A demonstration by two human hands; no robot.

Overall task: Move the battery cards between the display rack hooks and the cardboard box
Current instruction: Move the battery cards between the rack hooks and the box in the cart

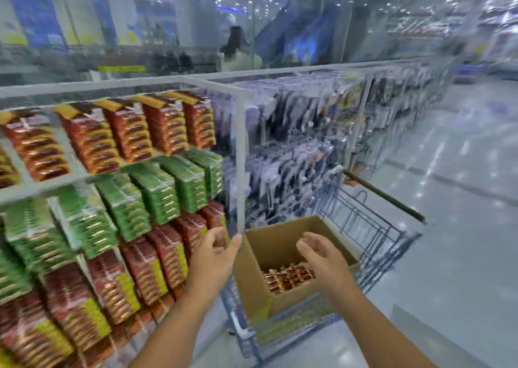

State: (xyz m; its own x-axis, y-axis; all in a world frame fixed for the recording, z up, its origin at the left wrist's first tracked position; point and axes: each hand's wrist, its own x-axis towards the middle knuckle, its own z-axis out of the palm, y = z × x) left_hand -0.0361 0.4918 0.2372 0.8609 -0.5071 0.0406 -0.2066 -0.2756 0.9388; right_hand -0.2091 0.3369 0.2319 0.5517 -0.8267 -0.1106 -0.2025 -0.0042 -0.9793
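Your display rack (112, 171) fills the left side, its hooks packed with orange, green and red battery cards (157, 191); a white upright post (241, 157) stands at its right edge, with blurred hanging packs beyond. The cardboard box (277, 244) sits open in a blue wire cart (372, 236) just right of the post, more battery cards lying in its bottom. Your left hand (213, 252) reaches toward the lowest red cards, fingers loosely spread, holding nothing, thumb near the post. Your right hand (322, 258) hovers over the box, fingers relaxed, empty. Open floor (448, 255) lies to the right.
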